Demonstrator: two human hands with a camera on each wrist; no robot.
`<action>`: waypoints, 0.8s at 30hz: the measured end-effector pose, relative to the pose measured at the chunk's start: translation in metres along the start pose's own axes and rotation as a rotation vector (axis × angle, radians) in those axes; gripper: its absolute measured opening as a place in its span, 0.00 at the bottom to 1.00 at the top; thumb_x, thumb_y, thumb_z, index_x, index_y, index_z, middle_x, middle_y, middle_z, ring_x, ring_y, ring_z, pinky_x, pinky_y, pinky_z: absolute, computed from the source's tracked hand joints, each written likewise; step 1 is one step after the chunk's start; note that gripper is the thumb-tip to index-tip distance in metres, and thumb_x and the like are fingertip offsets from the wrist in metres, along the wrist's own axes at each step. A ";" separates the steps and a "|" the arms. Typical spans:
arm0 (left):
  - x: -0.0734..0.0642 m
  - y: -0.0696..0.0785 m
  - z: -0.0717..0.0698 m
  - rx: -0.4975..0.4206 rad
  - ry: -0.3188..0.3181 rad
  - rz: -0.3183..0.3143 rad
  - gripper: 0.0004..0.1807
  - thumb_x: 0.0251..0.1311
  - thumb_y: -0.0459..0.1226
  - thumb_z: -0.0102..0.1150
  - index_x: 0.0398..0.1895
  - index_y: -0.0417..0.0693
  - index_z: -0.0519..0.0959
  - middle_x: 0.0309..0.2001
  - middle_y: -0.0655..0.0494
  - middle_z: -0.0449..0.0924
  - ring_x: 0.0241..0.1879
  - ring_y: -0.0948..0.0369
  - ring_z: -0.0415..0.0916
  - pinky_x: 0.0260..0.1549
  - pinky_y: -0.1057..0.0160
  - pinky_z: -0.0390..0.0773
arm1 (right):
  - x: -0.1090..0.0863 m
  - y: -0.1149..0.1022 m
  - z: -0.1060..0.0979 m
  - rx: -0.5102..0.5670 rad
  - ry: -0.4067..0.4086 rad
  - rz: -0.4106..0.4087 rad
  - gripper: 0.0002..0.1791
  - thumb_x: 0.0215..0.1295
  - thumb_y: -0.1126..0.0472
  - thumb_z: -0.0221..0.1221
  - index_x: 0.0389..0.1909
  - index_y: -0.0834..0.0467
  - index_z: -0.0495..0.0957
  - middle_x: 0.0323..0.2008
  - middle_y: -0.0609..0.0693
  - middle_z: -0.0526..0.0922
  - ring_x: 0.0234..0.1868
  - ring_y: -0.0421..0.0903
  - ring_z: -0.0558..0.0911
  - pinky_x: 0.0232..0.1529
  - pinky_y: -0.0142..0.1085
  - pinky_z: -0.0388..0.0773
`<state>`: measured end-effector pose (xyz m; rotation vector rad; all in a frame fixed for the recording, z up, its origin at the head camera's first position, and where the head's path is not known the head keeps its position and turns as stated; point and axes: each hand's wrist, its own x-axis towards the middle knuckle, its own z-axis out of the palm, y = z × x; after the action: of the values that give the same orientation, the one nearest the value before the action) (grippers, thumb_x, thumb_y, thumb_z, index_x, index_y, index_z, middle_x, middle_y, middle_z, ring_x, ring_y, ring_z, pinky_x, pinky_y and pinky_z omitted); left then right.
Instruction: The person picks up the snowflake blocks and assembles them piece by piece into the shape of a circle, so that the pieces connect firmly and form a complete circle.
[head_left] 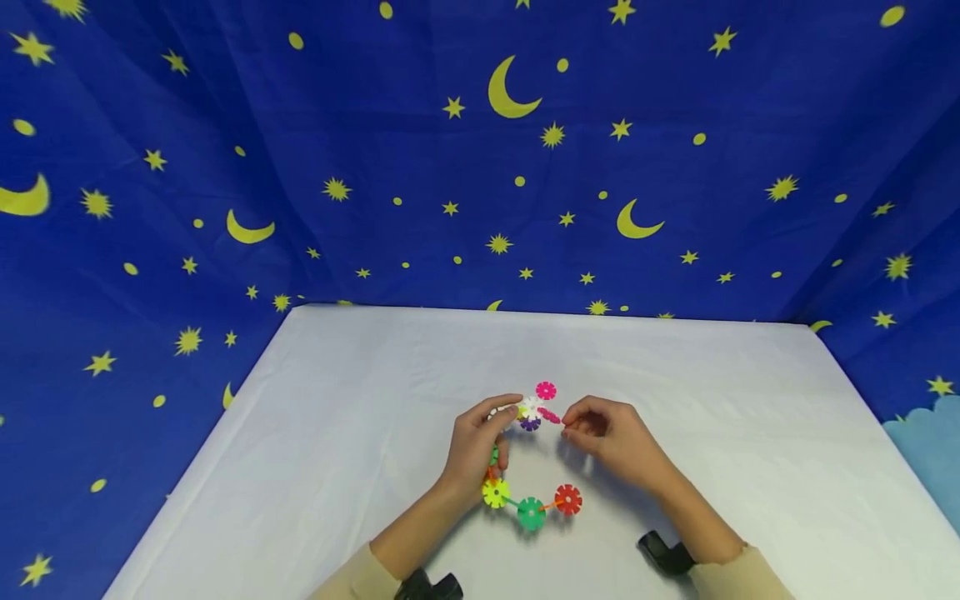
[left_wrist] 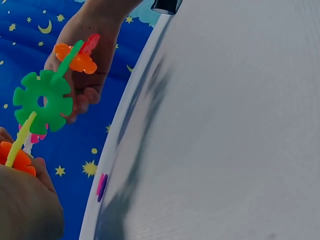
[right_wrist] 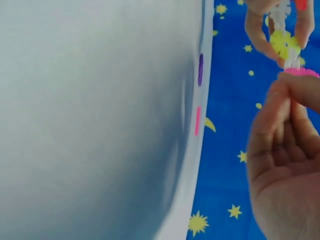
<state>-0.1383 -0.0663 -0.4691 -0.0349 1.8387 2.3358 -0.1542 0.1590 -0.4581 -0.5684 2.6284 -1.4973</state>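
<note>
My left hand point(head_left: 474, 446) grips a chain of notched plastic discs near its far end, fingers around a yellow disc point(right_wrist: 285, 45). Beyond its fingertips a white disc point(head_left: 531, 406) joins a pink disc point(head_left: 550, 416). My right hand point(head_left: 618, 440) pinches the outer edge of that pink disc between thumb and forefinger. From the left hand the chain curves toward me through a yellow disc point(head_left: 495, 492) and a green disc point(head_left: 532, 514), ending in a red disc point(head_left: 568, 500). The left palm and fingers hide part of the chain.
A loose pink disc point(head_left: 546, 390) and a purple disc point(head_left: 530, 424) lie on the white table point(head_left: 360, 417) beyond the hands. Black wrist devices point(head_left: 666, 553) sit by both sleeves. A blue curtain point(head_left: 420, 125) with moons and stars stands around the table.
</note>
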 end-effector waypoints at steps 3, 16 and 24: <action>0.001 0.001 0.000 0.001 0.025 -0.006 0.16 0.63 0.44 0.61 0.51 0.49 0.82 0.23 0.43 0.74 0.06 0.62 0.63 0.03 0.68 0.64 | 0.006 0.002 0.000 -0.015 -0.053 0.017 0.07 0.58 0.63 0.68 0.36 0.58 0.81 0.27 0.44 0.80 0.28 0.43 0.79 0.28 0.34 0.77; 0.002 0.003 0.000 0.131 0.083 0.015 0.15 0.63 0.43 0.60 0.49 0.48 0.84 0.31 0.44 0.78 0.09 0.63 0.63 0.06 0.68 0.63 | 0.036 0.013 0.009 -0.099 -0.178 0.005 0.09 0.59 0.62 0.66 0.40 0.56 0.81 0.30 0.44 0.79 0.32 0.43 0.77 0.32 0.35 0.77; 0.002 0.000 0.000 0.121 0.018 0.059 0.17 0.67 0.41 0.55 0.55 0.45 0.81 0.31 0.49 0.77 0.09 0.63 0.61 0.06 0.68 0.62 | 0.043 0.013 0.015 -0.292 -0.248 -0.071 0.12 0.58 0.58 0.67 0.42 0.57 0.82 0.25 0.45 0.70 0.28 0.41 0.68 0.29 0.36 0.68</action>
<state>-0.1403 -0.0657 -0.4691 0.0136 2.0134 2.2640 -0.1941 0.1379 -0.4710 -0.8180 2.6646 -0.9852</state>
